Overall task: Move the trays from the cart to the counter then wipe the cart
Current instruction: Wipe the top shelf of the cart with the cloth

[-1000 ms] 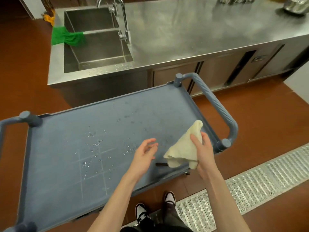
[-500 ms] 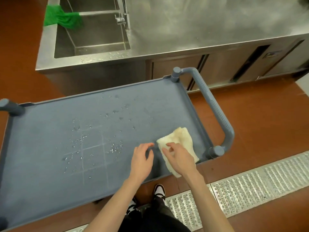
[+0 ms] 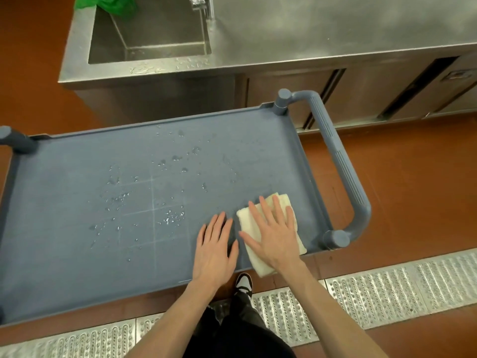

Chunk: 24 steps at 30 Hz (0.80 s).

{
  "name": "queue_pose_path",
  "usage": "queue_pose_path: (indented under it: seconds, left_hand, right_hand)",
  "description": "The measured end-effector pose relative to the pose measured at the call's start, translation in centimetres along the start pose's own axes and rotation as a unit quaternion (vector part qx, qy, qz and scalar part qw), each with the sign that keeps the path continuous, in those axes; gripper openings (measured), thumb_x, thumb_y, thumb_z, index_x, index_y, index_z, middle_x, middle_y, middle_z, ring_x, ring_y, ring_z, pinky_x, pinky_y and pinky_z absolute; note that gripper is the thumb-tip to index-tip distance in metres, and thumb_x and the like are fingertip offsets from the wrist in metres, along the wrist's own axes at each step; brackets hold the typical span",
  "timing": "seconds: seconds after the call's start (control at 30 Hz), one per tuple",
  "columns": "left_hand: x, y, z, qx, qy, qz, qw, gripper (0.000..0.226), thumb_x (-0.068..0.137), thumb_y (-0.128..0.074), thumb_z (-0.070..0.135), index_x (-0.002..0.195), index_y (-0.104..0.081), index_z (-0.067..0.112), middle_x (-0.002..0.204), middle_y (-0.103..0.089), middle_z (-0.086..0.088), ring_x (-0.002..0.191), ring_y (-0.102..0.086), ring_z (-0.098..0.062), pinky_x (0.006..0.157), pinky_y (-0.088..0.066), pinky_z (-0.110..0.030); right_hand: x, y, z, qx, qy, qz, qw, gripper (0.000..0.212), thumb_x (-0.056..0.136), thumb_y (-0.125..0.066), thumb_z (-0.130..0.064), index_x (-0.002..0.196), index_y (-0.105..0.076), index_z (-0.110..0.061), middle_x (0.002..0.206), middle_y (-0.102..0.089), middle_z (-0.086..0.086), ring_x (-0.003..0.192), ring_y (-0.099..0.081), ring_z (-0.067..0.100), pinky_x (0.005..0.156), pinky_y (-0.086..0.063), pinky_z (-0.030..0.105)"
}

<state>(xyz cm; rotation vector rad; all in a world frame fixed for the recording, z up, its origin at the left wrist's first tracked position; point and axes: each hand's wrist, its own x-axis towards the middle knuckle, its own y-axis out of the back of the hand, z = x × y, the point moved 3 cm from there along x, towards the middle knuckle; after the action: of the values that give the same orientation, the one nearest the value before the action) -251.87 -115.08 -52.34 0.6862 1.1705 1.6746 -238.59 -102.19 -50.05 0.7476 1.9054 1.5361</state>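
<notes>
Cream cloth (image 3: 268, 228), folded into a pad, lies flat under the right hand (image 3: 273, 236); fingers straight and spread, pressing rather than gripping, likely to keep the whole pad on the surface. Its near end hangs past the cart (image 3: 77, 254) edge below the wrist. Left hand (image 3: 214, 249) rests flat just beside it, holding nothing, probably bracing. Water droplets (image 3: 144, 202) scatter well left of both hands, unwiped. No trays on the cart; wiping seems barely begun. Grey handle (image 3: 340, 161) arcs just right of the cloth.

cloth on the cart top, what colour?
Cream cloth, under the right hand; head view.
</notes>
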Motion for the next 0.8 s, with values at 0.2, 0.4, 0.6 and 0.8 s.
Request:
queue_pose_path:
  seconds: [0.2, 0.4, 0.6, 0.8]
  left_hand:
    - [0.1, 0.2, 0.1, -0.014, 0.007, -0.002, 1.0, 0.059, 0.107, -0.041, 0.042, 0.162, -0.037, 0.022, 0.173, -0.025, 0.002, 0.161, -0.017, -0.016, 0.132, -0.003, -0.035]
    - [0.2, 0.3, 0.2, -0.012, 0.016, 0.0, 1.0, 0.058, 0.107, -0.038, 0.042, 0.162, -0.037, 0.024, 0.174, -0.024, 0.003, 0.161, -0.015, -0.015, 0.132, -0.002, -0.035]
    - [0.4, 0.1, 0.9, -0.013, 0.016, 0.023, 1.0, 0.057, 0.104, -0.043, 0.037, 0.157, -0.046, 0.017, 0.171, -0.033, -0.003, 0.16, -0.025, -0.02, 0.131, -0.019, -0.046]
    - [0.6, 0.2, 0.7, -0.03, 0.029, 0.031, 0.999, 0.06, 0.102, -0.046, 0.035, 0.158, -0.044, 0.015, 0.169, -0.037, -0.001, 0.158, -0.029, -0.018, 0.131, -0.017, -0.041]
  right_hand:
    - [0.2, -0.1, 1.8, -0.007, -0.065, 0.039, 0.997, 0.067, 0.102, -0.032, -0.069, 0.158, -0.041, -0.033, 0.168, -0.035, -0.002, 0.159, -0.024, 0.025, 0.123, -0.023, 0.057]
    - [0.3, 0.2, 5.8, -0.017, -0.176, 0.022, 0.984, 0.065, 0.105, -0.031, -0.066, 0.163, -0.029, -0.036, 0.172, -0.024, 0.001, 0.161, -0.01, 0.031, 0.117, -0.017, 0.072]
    - [0.2, -0.4, 3.7, -0.017, -0.166, 0.036, 0.985, 0.066, 0.107, -0.024, -0.057, 0.164, -0.03, -0.024, 0.172, -0.025, 0.007, 0.16, -0.014, 0.031, 0.123, -0.022, 0.062]
    - [0.3, -1.4, -3.6, -0.001, -0.084, 0.024, 0.996, 0.065, 0.107, -0.023, -0.054, 0.163, -0.031, -0.023, 0.171, -0.027, 0.006, 0.16, -0.02, 0.029, 0.124, -0.023, 0.056]
